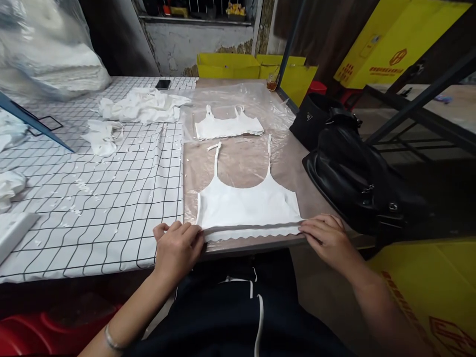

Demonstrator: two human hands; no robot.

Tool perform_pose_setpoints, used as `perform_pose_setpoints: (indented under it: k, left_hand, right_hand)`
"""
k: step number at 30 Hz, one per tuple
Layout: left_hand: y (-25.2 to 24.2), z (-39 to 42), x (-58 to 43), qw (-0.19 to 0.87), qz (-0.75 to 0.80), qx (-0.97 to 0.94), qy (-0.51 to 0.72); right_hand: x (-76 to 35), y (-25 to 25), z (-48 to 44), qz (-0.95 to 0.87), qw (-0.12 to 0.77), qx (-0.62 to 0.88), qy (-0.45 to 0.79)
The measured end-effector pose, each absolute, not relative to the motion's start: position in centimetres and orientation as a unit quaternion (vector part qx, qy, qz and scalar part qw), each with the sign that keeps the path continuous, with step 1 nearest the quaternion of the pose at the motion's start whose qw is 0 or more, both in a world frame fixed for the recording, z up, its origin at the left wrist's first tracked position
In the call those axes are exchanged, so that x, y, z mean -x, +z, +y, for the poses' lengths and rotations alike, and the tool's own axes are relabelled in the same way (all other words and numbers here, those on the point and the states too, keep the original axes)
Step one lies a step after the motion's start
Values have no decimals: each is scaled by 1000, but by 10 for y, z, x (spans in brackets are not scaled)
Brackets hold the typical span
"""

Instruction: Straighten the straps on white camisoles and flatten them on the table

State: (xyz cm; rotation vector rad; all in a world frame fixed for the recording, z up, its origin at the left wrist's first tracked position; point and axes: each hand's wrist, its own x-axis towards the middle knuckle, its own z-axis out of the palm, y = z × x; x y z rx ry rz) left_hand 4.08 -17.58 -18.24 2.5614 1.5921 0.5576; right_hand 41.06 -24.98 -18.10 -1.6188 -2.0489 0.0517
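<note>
A white bra top (245,203) lies flat on the table in front of me, its two thin straps pointing away. Its scalloped lower hem runs along the near table edge, with a fold just above it. My left hand (179,247) pinches the hem's left corner, fingers closed. At the right corner, my right hand (325,240) grips the hem between thumb and fingers. Farther back, a neat stack of folded white bra tops (228,126) rests on clear plastic sheeting (238,161).
Loose white garments (143,106) and scraps lie on the checkered cloth (137,198) at left. A black handbag (357,173) sits at the right edge. Behind are a phone (162,85), a glass of brown liquid (271,83) and yellow boxes (228,66).
</note>
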Motion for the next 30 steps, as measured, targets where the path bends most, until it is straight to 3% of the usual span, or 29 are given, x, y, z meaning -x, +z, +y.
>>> perform_pose_setpoints:
  k: [5, 8, 11, 18, 24, 30]
  left_hand:
    - [-154, -153, -22, 177, 503, -829, 167]
    - [-141, -115, -33, 157, 491, -832, 204]
    - [-145, -87, -57, 108, 417, -881, 197]
    - [-190, -77, -89, 148, 281, -948, -18]
    - [-198, -83, -89, 183, 282, -942, 1]
    - [-203, -83, -92, 206, 286, -936, 1]
  right_hand:
    - [-396, -153, -248, -725, 337, 584, 138]
    - [-365, -140, -201, -690, 393, 590, 146]
    - [-330, -140, -118, -680, 351, 604, 222]
    - [-266, -157, 61, -562, 232, 748, 266]
    - [-231, -163, 113, -456, 272, 775, 343]
    - [-237, -117, 138, -422, 323, 703, 473]
